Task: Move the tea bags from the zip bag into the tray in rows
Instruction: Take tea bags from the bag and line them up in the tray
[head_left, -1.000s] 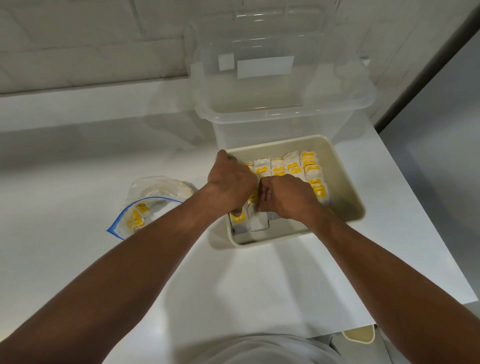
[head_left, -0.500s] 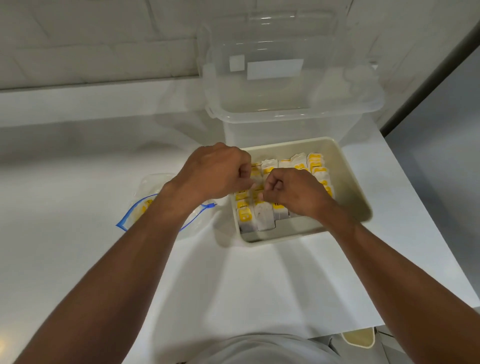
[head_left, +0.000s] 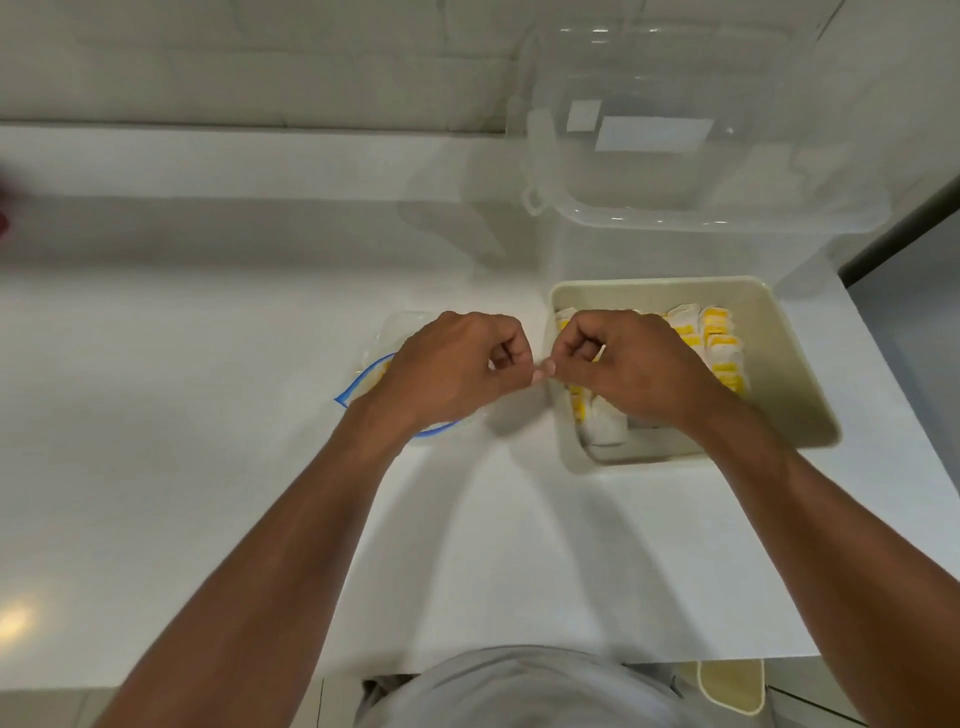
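A beige tray (head_left: 802, 374) on the white counter holds rows of white-and-yellow tea bags (head_left: 721, 343). To its left lies a clear zip bag (head_left: 363, 382) with a blue seal, with some yellow tea bags showing inside. My left hand (head_left: 457, 364) hovers over the bag with its fingers curled. Above the tray's left edge, my right hand (head_left: 634, 364) is curled too. The thumb tips of both hands meet between bag and tray. I see nothing held in either hand. My hands hide most of the bag and the left rows.
A large clear plastic container (head_left: 675, 182) stands right behind the tray against the wall. The counter's right edge (head_left: 893, 395) runs close past the tray, and its front edge is near my body. A beige object (head_left: 730, 688) sits below the front edge.
Both hands have lifted out of the tray and shifted left. My left hand is now over the zip bag, and the view has swung left.
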